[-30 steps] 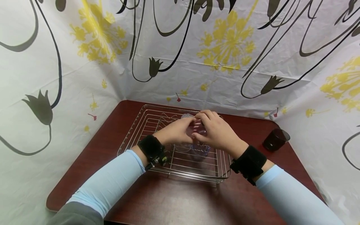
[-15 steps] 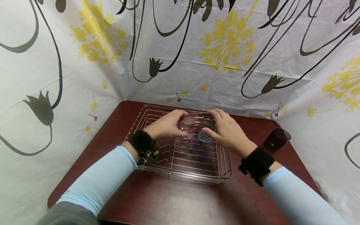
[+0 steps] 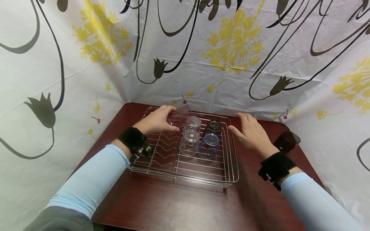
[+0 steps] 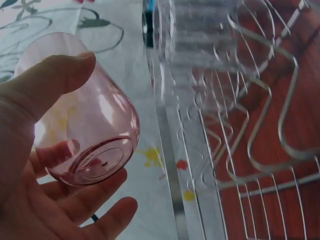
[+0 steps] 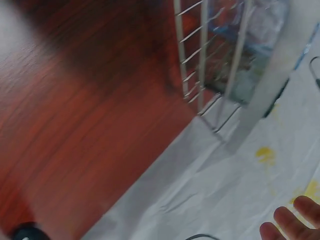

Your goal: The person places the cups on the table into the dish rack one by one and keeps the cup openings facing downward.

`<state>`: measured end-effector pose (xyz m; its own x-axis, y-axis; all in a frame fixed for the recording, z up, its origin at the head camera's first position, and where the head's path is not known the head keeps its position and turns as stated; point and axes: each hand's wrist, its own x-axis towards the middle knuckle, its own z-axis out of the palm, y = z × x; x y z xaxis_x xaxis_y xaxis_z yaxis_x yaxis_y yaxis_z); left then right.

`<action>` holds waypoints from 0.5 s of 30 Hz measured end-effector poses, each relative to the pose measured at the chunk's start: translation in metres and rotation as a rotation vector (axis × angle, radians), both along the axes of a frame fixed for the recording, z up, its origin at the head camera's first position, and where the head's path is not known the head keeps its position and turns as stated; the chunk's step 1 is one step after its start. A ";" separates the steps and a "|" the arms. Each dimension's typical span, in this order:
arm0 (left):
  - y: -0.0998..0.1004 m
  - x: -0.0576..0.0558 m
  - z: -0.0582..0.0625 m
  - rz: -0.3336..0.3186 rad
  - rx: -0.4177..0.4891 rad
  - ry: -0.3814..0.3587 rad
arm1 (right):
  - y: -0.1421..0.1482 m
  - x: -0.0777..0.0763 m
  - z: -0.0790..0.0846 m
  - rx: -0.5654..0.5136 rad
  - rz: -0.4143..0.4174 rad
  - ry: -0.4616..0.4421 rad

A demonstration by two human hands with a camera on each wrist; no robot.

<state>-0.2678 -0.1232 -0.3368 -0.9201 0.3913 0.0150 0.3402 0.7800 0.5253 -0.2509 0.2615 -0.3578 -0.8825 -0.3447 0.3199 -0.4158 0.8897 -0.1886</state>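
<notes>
My left hand holds a see-through pink glass above the back left of the wire dish rack. In the left wrist view, thumb and fingers wrap the pink glass, its round base toward the camera. Upside down in the rack stand two clear glasses, a blue glass and a dark glass. My right hand hovers just past the rack's right side, holding nothing, its thumb and fingers spread apart. A dark tumbler is on the table beyond it.
The rack has wavy wire dividers on its left half and stands on a dark red table. A patterned white curtain encloses the table's back and sides.
My right hand has let go of the pink glass and moved right. My left hand has carried the glass left and back, uncovering the glasses in the rack.
</notes>
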 end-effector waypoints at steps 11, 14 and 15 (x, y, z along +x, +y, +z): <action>-0.036 -0.014 0.015 0.059 0.033 0.044 | 0.030 -0.006 -0.019 0.016 -0.111 -0.075; -0.043 -0.014 0.015 0.082 0.028 0.042 | 0.035 -0.008 -0.024 0.032 -0.120 -0.078; -0.045 -0.014 0.015 0.090 0.030 0.042 | 0.036 -0.008 -0.025 0.036 -0.124 -0.074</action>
